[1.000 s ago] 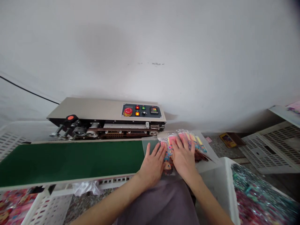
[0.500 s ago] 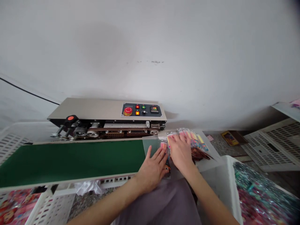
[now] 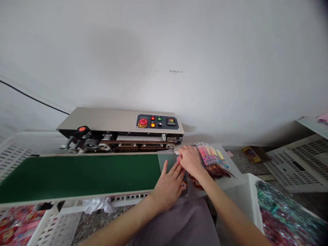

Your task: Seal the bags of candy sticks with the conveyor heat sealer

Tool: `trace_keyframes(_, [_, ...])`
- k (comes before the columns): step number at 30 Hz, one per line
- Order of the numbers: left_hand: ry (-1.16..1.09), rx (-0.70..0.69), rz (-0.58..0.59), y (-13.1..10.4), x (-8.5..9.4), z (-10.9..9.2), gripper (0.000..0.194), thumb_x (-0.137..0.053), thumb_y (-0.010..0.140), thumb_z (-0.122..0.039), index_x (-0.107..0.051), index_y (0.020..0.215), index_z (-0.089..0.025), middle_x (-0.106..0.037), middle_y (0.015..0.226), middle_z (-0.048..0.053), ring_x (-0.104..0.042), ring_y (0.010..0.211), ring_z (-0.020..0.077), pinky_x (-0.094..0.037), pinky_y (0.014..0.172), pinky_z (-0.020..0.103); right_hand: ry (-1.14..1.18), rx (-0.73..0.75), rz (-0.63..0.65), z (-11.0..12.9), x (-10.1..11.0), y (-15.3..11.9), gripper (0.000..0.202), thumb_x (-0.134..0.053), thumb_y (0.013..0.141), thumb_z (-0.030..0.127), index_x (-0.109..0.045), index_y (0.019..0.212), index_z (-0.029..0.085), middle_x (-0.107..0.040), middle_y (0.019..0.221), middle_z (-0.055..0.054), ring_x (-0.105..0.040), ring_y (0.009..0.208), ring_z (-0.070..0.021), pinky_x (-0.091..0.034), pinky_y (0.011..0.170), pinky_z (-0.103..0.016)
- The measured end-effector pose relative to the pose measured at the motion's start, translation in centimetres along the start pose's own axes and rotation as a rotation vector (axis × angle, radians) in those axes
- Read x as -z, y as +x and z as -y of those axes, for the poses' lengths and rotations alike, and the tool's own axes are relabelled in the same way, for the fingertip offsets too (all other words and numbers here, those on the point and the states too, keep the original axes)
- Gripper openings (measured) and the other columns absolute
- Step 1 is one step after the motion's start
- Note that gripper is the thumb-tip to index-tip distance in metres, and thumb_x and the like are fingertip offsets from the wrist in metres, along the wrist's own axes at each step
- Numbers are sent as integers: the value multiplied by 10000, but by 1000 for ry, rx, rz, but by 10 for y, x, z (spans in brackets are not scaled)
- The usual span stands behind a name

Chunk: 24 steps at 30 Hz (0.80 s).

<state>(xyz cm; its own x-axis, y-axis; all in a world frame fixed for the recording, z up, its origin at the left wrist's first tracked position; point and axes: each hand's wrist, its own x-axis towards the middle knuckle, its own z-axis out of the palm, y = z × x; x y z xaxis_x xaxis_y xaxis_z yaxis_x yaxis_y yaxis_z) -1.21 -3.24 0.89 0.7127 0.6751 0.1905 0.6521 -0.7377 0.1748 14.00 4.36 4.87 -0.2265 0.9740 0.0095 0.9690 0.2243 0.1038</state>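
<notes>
Before a pale wall (image 3: 164, 44), a green conveyor belt (image 3: 89, 177) leads toward a person's left hand (image 3: 169, 186), spread flat on a printed packet (image 3: 185, 191) past the belt's right end; the right hand (image 3: 190, 159) curls near its top, any hold hidden, beside fanned pouches (image 3: 212, 156).

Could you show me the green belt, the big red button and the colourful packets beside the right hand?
Green belt (image 3: 89, 176): head view, middle of its top surface.
Red button (image 3: 142, 122): head view, its round face.
Colourful packets (image 3: 213, 158): head view, near the pile's middle.
</notes>
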Motion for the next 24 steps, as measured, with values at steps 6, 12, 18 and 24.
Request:
trace_keyframes(6, [38, 63, -10, 14, -7, 13, 569, -274, 1059, -439, -384, 1527, -135, -328, 1618, 131, -209, 1528, 282, -152, 1211, 647, 0, -62, -173, 1, 2, 4, 140, -518, 930, 162, -651, 895, 190, -671, 949, -59, -565, 921, -217, -310, 802, -335])
trace_keyframes(12, [18, 81, -19, 18, -11, 21, 574, -237, 1062, -461, -397, 1521, -157, -335, 1616, 126, -247, 1517, 276, -155, 1205, 656, -85, -88, -225, -15, 5, -28, 186, -519, 956, 212, -701, 966, 173, -697, 1052, -112, -561, 1051, -277, -343, 899, -383])
trace_keyframes(18, [57, 118, -26, 18, -17, 6, 536, -288, 1056, -397, -398, 1522, -158, -304, 1630, 124, -266, 1509, 293, -185, 1192, 671, -104, -59, -203, -24, -10, -73, 353, -533, 939, 228, -648, 1272, 195, -616, 1391, -120, -446, 1333, -331, -233, 1125, -535])
trace_keyframes(24, [44, 144, -29, 19, -20, 3, 531, -281, 1054, -362, -355, 1542, -168, -292, 1635, 107, -243, 1518, 286, -173, 1177, 712, -65, -92, -192, -20, -9, -73, 354, -519, 950, 258, -665, 1266, 191, -605, 1408, -130, -398, 1382, -363, -171, 1150, -617])
